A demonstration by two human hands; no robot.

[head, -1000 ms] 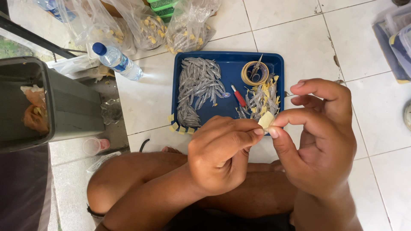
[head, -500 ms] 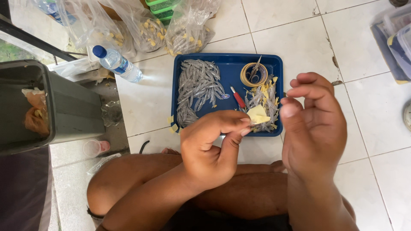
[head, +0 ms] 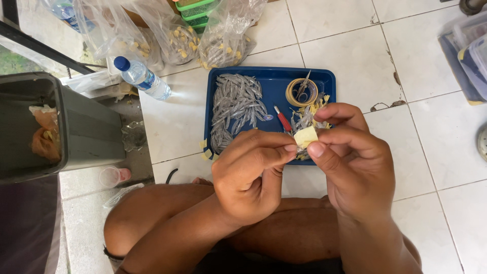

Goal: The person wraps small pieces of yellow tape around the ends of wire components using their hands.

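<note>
- A white tiled floor [head: 355, 56] carries everything; the person sits on it with bare knees drawn up beneath the hands.
- A small square of yellow tape [head: 306, 136] is held above the near edge of the blue tray [head: 271, 76]; something small and silvery seems tucked under it, too hidden to name.
- The left hand [head: 251, 175] pinches the piece's left side with thumb and forefinger pressed together.
- The right hand [head: 355, 172] nips its right edge between thumb and forefinger, other fingers curled.
- Judged step: wrapping or pressing the tape piece; next calls for firm, even fingertip pressure.
- On the tray: a pile of small silvery fish-shaped lures [head: 236, 104] at left, a red-handled tool [head: 282, 118] mid-tray, a tape roll [head: 301, 92] at the far right corner.
- A water bottle [head: 142, 77] and a grey bin [head: 76, 127] stand left of the tray.
</note>
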